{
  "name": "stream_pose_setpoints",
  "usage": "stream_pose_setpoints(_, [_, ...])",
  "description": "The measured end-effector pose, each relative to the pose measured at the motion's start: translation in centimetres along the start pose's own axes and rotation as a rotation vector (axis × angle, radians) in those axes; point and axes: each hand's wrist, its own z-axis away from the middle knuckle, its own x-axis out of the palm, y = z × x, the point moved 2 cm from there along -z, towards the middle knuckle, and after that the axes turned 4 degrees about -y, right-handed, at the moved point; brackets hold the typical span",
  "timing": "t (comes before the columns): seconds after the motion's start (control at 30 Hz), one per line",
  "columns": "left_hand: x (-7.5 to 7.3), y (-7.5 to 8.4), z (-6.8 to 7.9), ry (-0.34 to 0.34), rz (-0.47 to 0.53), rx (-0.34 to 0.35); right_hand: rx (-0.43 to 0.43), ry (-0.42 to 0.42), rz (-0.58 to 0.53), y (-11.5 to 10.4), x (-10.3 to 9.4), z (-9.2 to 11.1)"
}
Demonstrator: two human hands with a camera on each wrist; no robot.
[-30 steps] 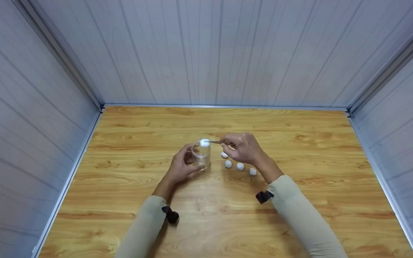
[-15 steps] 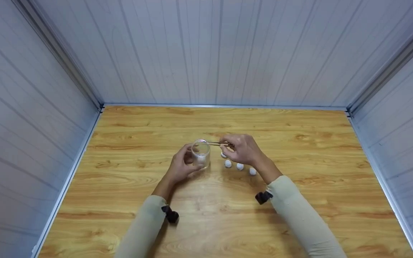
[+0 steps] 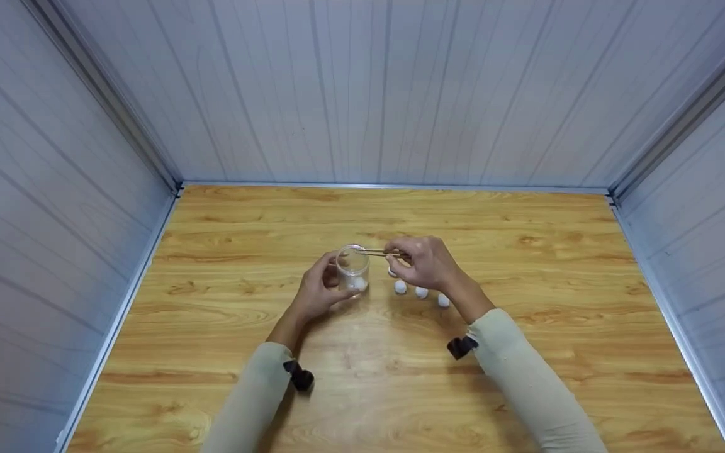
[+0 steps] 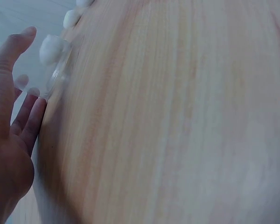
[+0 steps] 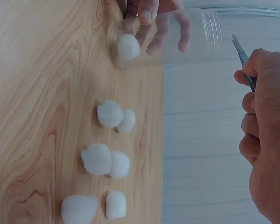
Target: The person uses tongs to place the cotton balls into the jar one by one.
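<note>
your left hand (image 3: 320, 290) is wrapped around the clear jar (image 3: 354, 274), thumb on the near side, fingers behind it and visible through the plastic in the right wrist view. jar stands upright on the wood-grain surface (image 3: 350, 402), mouth up and uncovered. one cotton ball (image 5: 128, 46) sits inside, down near the bottom.

your right hand (image 3: 424, 261) has its fingers closed on the metal tweezers (image 3: 376, 252), pinching them between thumb and fingers. tweezers point left, roughly level, tips slightly parted at the jar mouth. can't tell if the tips touch the rim.

loose cotton balls (image 5: 96, 159) lie on the surface just to the right of the jar, below your right hand. right wrist view shows six of them, roughly paired up; head view shows four, one partly hidden by the hand. can't tell if the paired ones touch.

you've got light sleeves (image 3: 529, 377) on both arms, a small black device (image 3: 301, 379) at each cuff. pale panelled walls (image 3: 362, 94) stand at the back and both sides.
</note>
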Motion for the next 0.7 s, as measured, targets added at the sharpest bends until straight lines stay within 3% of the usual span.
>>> stream_pose_setpoints(0.7, [-0.1,0.2,0.1,0.003,-0.020,-0.018,0.037,0.005,-0.022,0.6,-0.7,1.1])
